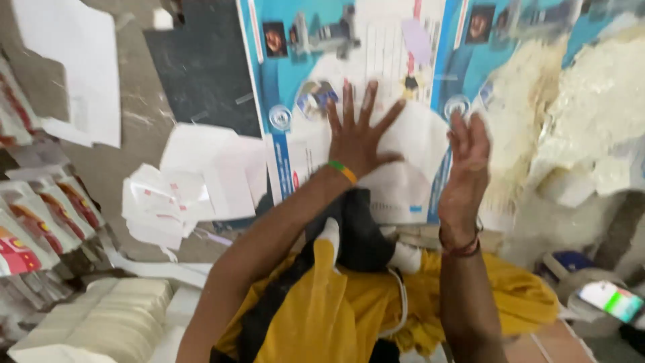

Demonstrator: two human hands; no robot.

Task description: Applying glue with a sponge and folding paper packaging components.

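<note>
A: L hand (357,138), fingers?
B: All five spread wide, palm down, pressed flat on a white paper sheet (411,144). Centre of frame, slightly above mid. Holds nothing, just bears down on it.
A: R hand (467,158)?
B: Fingers straight and close together, hand edge-on to cam, tips up at the sheet's right edge. Blurred, so can't tell if it touches or pinches the paper.
A: Where's the sheet itself?
B: Centre, lying on a big blue printed poster (289,74) that runs across the upper middle. Sheet's lower part reaches down toward the lap.
A: Wrists?
B: Green-and-orange band (342,171) on L wrist; dark bracelet (462,247) on R.
A: Outward from there?
B: Yellow cloth (322,316) over the lap, bottom centre. Loose white paper pieces (195,188) left of centre, on the grey floor (144,128). Dark sheet (205,67) upper left of the poster. Stack of white sheets (101,323) bottom left. Red-and-white printed packets (40,215) fanned along the left edge. Crumpled whitish-yellow plastic (578,107) at right. Phone w/ lit screen (613,300) lower right.
</note>
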